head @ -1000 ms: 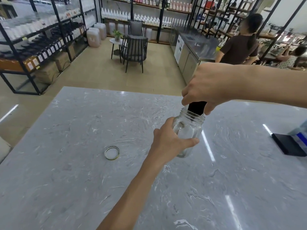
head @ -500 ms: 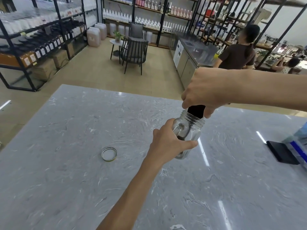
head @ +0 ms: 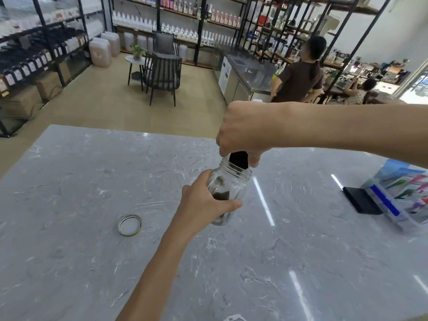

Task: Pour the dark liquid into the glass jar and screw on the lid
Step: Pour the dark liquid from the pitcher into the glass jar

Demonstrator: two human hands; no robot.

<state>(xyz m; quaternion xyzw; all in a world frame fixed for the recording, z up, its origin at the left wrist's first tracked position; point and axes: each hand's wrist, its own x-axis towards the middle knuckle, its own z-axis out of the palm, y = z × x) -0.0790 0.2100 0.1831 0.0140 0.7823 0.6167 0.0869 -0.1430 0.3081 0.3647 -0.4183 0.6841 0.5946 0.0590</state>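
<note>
A clear glass jar (head: pixel 234 181) stands on the grey marble table (head: pixel 92 181), tilted slightly, with my left hand (head: pixel 201 205) wrapped around its side. My right hand (head: pixel 245 133) grips a dark container (head: pixel 239 160) upside down, its end dipping into the jar's mouth. Dark liquid (head: pixel 222 195) shows inside the jar, partly hidden by my fingers. The jar's round metal lid (head: pixel 129 225) lies flat on the table to the left, apart from both hands.
A black flat object (head: pixel 361 200) and a clear bag with blue and coloured print (head: pixel 398 195) lie at the table's right edge. Beyond the table are chairs (head: pixel 162 72), shelving with bottles, a steel counter and a person in a brown top (head: pixel 298 77).
More dark liquid has gathered in the jar, which was nearly clear a second ago. Both hands keep their grips; the view has shifted slightly.
</note>
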